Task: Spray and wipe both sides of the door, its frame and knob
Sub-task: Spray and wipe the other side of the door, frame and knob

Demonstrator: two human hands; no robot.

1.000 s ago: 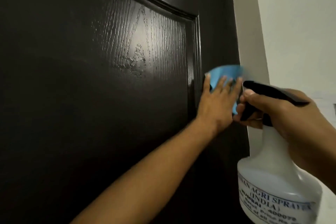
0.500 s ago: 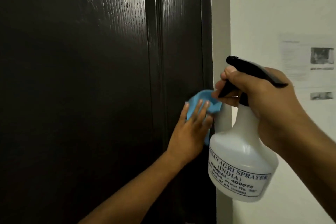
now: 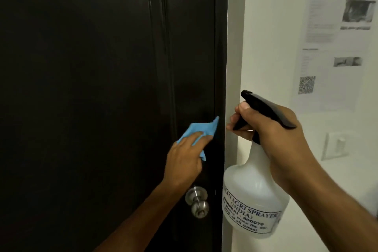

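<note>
My left hand (image 3: pixel 185 161) presses the blue cloth (image 3: pixel 59 131) flat against the dark door (image 3: pixel 81 88), fingers straight, near its latch edge and above the steel knob (image 3: pixel 197 202). My right hand (image 3: pixel 272 137) is clamped on the spray bottle (image 3: pixel 253 194), finger on the trigger. I judge this the wiping step; the knob looks next, needing a lower reach. Beyond the frame (image 3: pixel 233 47) is a white wall with a printed sheet (image 3: pixel 335 43) and a switch (image 3: pixel 336 146).

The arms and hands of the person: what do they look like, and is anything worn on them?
Both forearms are bare as far as the picture shows: no sleeves, gloves, watch or bracelet. No ring shows on the left hand or the right hand. Nails look short and unpainted.
</note>
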